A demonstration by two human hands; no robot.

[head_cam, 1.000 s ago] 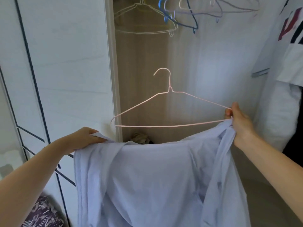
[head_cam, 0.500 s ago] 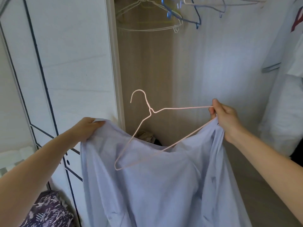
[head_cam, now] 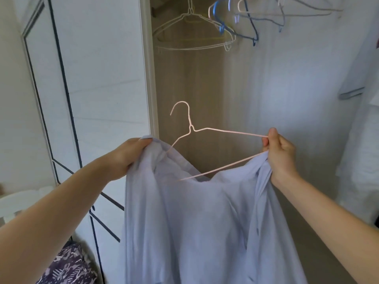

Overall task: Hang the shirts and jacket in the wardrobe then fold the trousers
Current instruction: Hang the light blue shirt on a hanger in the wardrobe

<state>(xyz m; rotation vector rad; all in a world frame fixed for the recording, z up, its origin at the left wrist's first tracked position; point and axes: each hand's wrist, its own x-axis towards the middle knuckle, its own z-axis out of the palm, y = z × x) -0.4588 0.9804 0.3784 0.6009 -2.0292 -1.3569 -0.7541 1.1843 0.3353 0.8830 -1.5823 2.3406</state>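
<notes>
A pale blue shirt (head_cam: 205,222) hangs spread between my hands in front of the open wardrobe. My left hand (head_cam: 127,154) grips its upper left edge. My right hand (head_cam: 281,152) pinches the right end of a thin pink wire hanger (head_cam: 225,131) together with the shirt's right edge. The hanger's hook points up and its left arm dips inside the shirt's opening, below my left hand.
Several empty white and blue hangers (head_cam: 205,27) hang on the rail at the top of the wardrobe. A white garment (head_cam: 361,140) hangs at the right. The white wardrobe door (head_cam: 92,99) stands at the left, and a patterned cloth (head_cam: 67,267) lies at lower left.
The hanger swung from level to tilted, and its left end has gone into the shirt's opening. My left hand lifted the shirt edge higher.
</notes>
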